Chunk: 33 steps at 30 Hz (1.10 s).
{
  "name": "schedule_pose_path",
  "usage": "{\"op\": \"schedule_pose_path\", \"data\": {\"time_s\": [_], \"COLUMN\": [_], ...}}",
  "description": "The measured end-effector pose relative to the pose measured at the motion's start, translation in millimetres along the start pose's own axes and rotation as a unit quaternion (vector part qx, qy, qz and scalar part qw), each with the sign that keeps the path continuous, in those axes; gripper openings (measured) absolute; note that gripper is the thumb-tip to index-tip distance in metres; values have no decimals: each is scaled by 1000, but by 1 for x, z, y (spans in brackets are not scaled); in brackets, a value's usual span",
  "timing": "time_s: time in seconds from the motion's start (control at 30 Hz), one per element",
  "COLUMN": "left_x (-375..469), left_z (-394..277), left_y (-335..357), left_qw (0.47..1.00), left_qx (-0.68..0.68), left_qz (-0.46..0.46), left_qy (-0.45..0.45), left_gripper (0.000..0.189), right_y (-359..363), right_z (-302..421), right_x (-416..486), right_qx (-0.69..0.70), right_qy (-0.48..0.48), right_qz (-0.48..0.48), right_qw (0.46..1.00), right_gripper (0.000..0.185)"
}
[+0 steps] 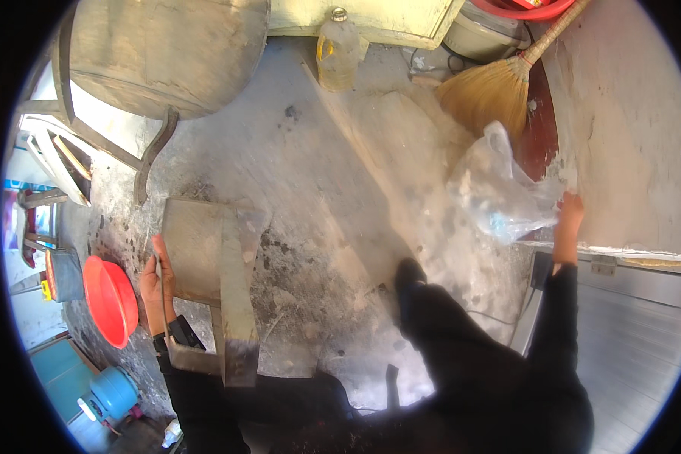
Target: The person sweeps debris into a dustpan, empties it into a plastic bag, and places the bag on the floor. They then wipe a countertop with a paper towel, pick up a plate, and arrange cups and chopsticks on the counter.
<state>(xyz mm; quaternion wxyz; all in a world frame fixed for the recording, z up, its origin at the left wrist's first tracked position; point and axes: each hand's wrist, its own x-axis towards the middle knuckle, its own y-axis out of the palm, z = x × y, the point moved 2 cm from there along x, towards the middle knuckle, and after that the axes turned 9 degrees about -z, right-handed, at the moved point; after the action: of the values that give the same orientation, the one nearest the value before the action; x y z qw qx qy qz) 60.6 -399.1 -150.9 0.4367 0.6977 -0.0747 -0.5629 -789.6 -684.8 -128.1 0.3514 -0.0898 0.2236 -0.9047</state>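
My left hand [158,286] grips a thin side bar of a wooden chair or stool [193,249], its thumb pointing up along the bar. The flat panel and a broad board of this furniture stand beside my wrist, over the concrete floor. Out to the right, my right hand [571,211] is closed on the gathered edge of a translucent plastic bag [488,187]. Something pale and bluish shows through the bag, too blurred to name. Just behind the bag, the bristles of a straw broom [482,93] spread against the wall.
A round wooden tabletop [164,57] with curved legs stands upper left. A plastic bottle [338,54] stands by a pale yellow cabinet [386,20]. A red basin [110,301] and a blue container [113,391] are at left. A metal door [630,335] borders the right side.
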Motion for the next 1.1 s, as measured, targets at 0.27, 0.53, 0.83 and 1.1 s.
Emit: {"op": "schedule_pose_path", "data": {"time_s": [0.27, 0.53, 0.83, 1.1], "left_x": [-31, -66, -105, -111], "left_z": [12, 2, 0, 19], "left_y": [16, 29, 28, 14], "left_qw": [984, 972, 840, 849], "left_qx": [122, 175, 477, 480], "left_qz": [126, 120, 218, 116], "left_qy": [34, 106, 144, 186], "left_gripper": [35, 27, 51, 55], "right_y": [21, 185, 407, 507], "right_z": [52, 117, 168, 192], "right_x": [-37, -154, -243, -269], "right_qx": [-153, 61, 115, 262], "right_qy": [-383, -454, -64, 173], "right_qz": [-210, 153, 476, 543], "right_qw": [887, 876, 870, 779], "right_gripper": [34, 29, 38, 43]}}
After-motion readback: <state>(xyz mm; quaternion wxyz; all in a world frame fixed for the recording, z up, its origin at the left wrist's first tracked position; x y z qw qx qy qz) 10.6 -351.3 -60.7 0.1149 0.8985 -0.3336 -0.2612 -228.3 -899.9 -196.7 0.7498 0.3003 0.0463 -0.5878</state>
